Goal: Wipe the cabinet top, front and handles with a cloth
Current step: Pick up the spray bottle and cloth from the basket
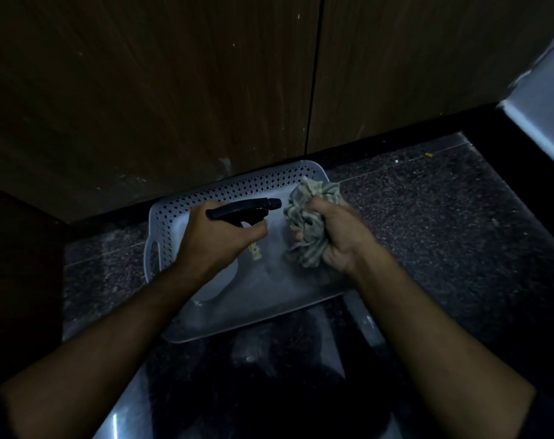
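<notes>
My left hand [217,237] grips a spray bottle [247,208] with a black trigger head; its nozzle points right toward the cloth. The pale bottle body runs down under my hand and forearm. My right hand [339,239] is closed around a crumpled green-and-white striped cloth [307,213], held a short way from the nozzle. Both hands hover over a white perforated basket [237,188] on the dark speckled floor. The dark wooden cabinet front [174,90] rises just behind the basket, its two doors split by a vertical gap. No handles are in view.
A pale metallic surface [541,99] juts in at the upper right. A black plinth runs along the cabinet's foot. The scene is dim. Another shiny pale surface [364,324] shows below the basket, near my arms.
</notes>
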The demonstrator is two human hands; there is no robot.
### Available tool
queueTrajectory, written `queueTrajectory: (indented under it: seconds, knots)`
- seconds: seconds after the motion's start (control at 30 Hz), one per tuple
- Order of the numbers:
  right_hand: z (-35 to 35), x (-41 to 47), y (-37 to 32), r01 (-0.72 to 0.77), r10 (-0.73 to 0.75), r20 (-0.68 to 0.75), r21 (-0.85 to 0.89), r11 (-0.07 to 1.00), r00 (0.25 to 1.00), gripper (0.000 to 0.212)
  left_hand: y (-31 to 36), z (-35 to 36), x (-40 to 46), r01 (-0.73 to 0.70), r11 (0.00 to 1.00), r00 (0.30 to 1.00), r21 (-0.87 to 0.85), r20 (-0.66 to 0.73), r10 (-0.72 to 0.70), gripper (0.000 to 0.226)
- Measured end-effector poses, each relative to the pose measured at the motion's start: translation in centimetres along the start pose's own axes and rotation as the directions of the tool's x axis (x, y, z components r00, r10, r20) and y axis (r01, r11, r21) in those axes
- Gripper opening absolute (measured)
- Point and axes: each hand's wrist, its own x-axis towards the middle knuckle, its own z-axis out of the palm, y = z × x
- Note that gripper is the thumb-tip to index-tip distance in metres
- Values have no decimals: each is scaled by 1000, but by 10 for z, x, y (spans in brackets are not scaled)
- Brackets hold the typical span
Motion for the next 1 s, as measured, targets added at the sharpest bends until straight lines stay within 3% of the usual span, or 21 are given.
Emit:
queueTrajectory:
  seconds: [0.1, 0.2, 0.37, 0.43, 0.53, 0.67, 1.0]
  knots:
    - [2, 0, -5, 78, -82, -20, -150, 986, 996, 36, -3, -2, 0, 15, 999, 1000, 29, -8, -15, 10]
    - [4, 1, -11, 84, -80, 30, -161, 983, 996, 46, -5, -2, -1, 32, 998, 999, 51, -7, -32, 13]
    - [10, 0, -20, 80, -63, 148, -113, 990, 987, 33, -7, -2, -2, 58, 997, 998, 54, -28, -56, 22]
    - [9, 5, -20, 91, -74, 102, -178, 980, 992, 54, -6, -2, -2, 122, 992, 991, 16, -50, -121, 27]
    - [9, 10, -19, 90, -92, 8, -272, 958, 996, 66, 0, -2, -1, 128, 991, 987, -42, -91, -132, 24]
    - [9, 9, -18, 120, -145, -61, -303, 945, 988, 58, 3, -5, 1, 136, 990, 986, -49, -94, -140, 20]
    - [9, 3, -25, 173, -211, -95, -305, 936, 973, 42, -2, -10, -5, 133, 989, 991, 69, -25, -131, 48]
